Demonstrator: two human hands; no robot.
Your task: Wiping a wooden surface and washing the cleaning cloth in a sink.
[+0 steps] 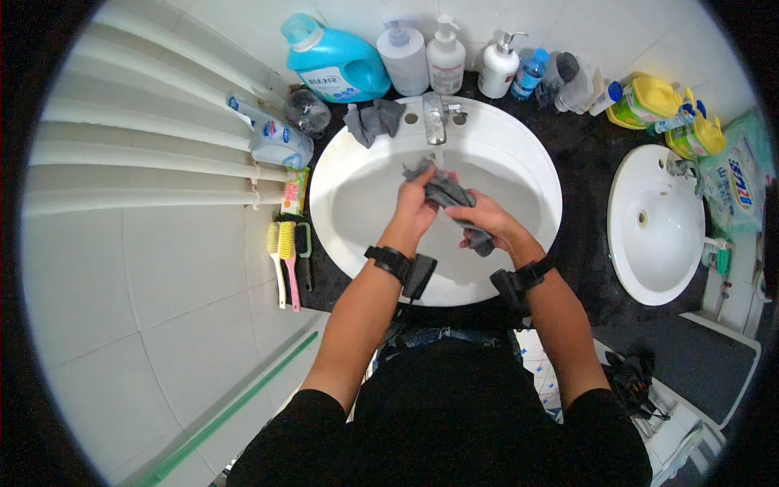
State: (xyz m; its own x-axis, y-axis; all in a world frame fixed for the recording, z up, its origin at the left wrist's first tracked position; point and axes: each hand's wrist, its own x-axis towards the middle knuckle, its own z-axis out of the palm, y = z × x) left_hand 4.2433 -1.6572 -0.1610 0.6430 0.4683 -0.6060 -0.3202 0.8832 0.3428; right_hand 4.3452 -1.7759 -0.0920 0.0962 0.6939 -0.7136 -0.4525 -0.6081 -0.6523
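A wet-looking grey cloth [447, 193] is stretched between my two hands above the large white oval sink [353, 243]. My left hand [419, 198] grips its upper end, just below the chrome faucet [434, 119]. My right hand [484, 216] is closed round the lower part, and a loose end of the fabric hangs below the fingers. A thin stream of water runs from the spout towards the cloth. Another grey cloth [376, 120] lies crumpled on the sink's rim at the back left.
Along the wall stand a blue detergent jug [338, 64], white pump bottles [446, 58] and yellow tubs [645, 103]. Several brushes [288, 262] lie on the black counter [581, 182] at left, near a clear soap bottle [281, 143]. A second, smaller-looking sink [657, 243] is at right.
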